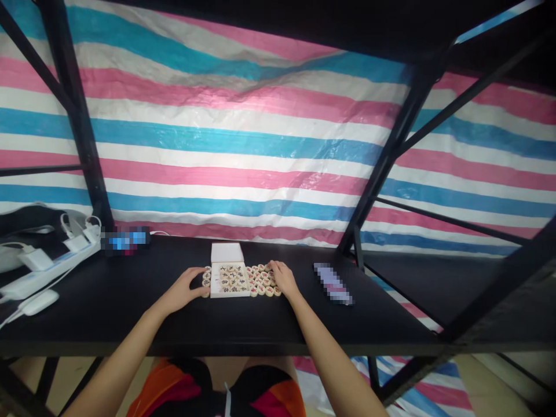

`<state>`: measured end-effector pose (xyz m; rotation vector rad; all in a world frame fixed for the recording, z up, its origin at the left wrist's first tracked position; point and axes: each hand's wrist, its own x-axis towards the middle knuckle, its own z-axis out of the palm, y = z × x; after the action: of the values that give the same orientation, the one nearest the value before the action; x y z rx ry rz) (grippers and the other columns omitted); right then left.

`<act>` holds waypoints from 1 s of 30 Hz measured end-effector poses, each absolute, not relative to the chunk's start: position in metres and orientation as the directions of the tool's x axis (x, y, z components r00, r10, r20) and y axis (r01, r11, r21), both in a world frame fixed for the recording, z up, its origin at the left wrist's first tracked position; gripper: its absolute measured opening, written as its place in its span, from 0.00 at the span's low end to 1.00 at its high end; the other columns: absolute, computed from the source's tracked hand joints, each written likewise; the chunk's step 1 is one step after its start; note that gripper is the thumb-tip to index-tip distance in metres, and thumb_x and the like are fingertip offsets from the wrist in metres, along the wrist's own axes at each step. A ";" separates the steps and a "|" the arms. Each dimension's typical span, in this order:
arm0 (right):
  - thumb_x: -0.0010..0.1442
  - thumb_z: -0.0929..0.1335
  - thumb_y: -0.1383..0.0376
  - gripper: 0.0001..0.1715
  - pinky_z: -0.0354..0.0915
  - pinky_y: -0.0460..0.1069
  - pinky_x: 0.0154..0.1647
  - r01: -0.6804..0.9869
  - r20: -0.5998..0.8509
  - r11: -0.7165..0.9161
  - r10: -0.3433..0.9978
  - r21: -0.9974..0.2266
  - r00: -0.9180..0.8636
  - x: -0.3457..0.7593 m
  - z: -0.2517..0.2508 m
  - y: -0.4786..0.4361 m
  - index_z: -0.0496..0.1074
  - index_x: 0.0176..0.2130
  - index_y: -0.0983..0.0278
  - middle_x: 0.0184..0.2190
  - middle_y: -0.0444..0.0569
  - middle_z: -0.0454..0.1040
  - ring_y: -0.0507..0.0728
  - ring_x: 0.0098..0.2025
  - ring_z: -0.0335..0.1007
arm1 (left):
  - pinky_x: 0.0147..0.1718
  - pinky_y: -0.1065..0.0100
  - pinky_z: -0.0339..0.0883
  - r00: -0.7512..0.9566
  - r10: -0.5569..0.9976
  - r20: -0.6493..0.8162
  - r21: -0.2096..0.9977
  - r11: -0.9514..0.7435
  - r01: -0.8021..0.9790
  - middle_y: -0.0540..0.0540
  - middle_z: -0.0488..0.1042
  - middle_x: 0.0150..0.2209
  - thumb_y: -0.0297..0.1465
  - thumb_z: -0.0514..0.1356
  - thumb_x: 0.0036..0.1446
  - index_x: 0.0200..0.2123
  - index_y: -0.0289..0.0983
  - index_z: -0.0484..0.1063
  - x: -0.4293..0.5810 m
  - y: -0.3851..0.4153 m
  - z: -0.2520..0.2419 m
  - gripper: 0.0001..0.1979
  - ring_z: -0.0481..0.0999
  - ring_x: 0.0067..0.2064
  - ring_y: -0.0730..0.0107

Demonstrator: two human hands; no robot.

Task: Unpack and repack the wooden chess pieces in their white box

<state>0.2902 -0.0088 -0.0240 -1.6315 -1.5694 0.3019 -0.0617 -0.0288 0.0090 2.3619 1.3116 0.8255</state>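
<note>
A small white box (230,296) stands on the black desk with its lid (226,253) tipped back on the far side. Rows of round Chinese chess pieces (233,278) with dark characters lie inside. Left of the box is a short column of loose pieces (207,283); my left hand (185,289) spans it, fingers at the far end and thumb at the near end. On the right side, several more pieces (262,282) with red characters are grouped against the box. My right hand (284,278) lies along their right edge, fingers stretched forward and touching the far pieces.
A phone (333,284) lies to the right, and another lit device (128,240) is at the back left. A white power strip (56,266) with plugged-in chargers and a white adapter (41,302) occupy the left. Black metal posts (373,191) frame the desk (182,330), with striped sheeting (234,150) behind.
</note>
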 end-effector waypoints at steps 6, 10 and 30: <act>0.64 0.55 0.55 0.25 0.61 0.49 0.47 0.718 0.376 0.134 0.907 -0.683 0.188 0.290 -0.023 -0.010 0.75 0.34 0.61 0.36 0.50 0.75 0.58 0.42 0.70 | 0.48 0.58 0.62 0.497 0.804 0.326 0.342 -0.591 0.731 0.41 0.75 0.41 0.33 0.50 0.60 0.44 0.40 0.76 -0.026 -0.004 0.040 0.16 0.71 0.46 0.56; 0.64 0.56 0.55 0.24 0.61 0.49 0.47 0.716 0.378 0.134 0.905 -0.685 0.193 0.290 -0.022 -0.010 0.75 0.34 0.61 0.36 0.50 0.74 0.58 0.42 0.70 | 0.47 0.57 0.60 0.584 0.778 0.234 0.208 -0.626 0.751 0.40 0.76 0.40 0.26 0.54 0.55 0.36 0.44 0.79 0.003 0.009 0.047 0.14 0.70 0.46 0.54; 0.63 0.56 0.54 0.24 0.61 0.49 0.46 0.702 0.364 0.120 0.908 -0.702 0.209 0.292 -0.024 -0.009 0.75 0.35 0.61 0.35 0.49 0.75 0.57 0.42 0.70 | 0.43 0.55 0.70 0.427 0.903 0.049 0.011 -0.428 0.904 0.42 0.70 0.50 0.36 0.57 0.62 0.51 0.35 0.67 0.031 0.004 0.055 0.16 0.73 0.46 0.61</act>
<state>0.2917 -0.0089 -0.0242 -1.6317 -1.5444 0.3040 0.0310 0.0042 0.0549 2.6675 1.6892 0.0754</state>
